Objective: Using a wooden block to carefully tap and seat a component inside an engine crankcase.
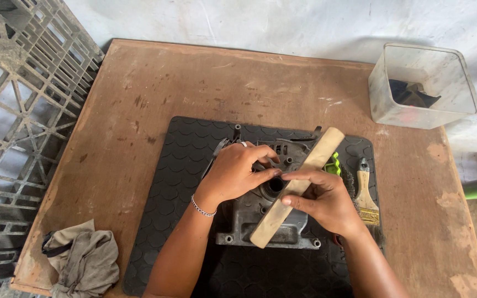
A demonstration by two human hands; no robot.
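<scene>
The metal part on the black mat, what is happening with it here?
A person works at a wooden table. The left hand rests on a grey metal engine casing lying on a black rubber mat. The right hand presses a wooden stick laid across the casing. A paintbrush lies on the mat to the right.

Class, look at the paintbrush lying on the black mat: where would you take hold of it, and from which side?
Grip the paintbrush by its pale wooden handle, the narrow end pointing away from the person. Come from the right, probably: that side is bare mat, while the right hand and grey metal casing crowd its left. The bristles lie nearest the person.
</scene>
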